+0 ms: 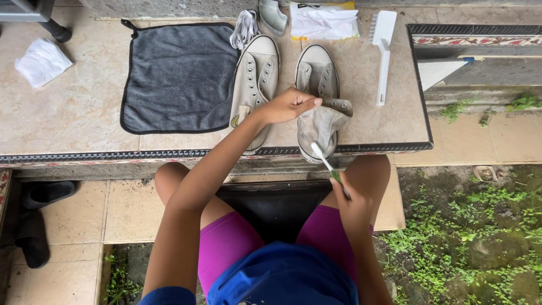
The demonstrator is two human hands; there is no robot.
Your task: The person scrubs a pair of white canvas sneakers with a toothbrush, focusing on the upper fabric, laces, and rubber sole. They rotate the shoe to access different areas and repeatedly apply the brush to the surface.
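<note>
The right shoe point(317, 101) lies on the tiled ledge point(68, 113) near its front edge, toe away from the person and heel toward them, its long axis running straight out from the body. The left hand point(288, 105) closes over the collar and pulls the upper open. The right hand point(353, 203) grips a toothbrush point(326, 164), bristle end touching the heel fabric. To scrub well, I judge the left hand should keep the fabric taut while the brush works in short strokes. The left shoe point(254, 85) lies parallel just beside it, then a grey cloth point(178, 76); a white scrub brush point(383, 53) lies to the right.
</note>
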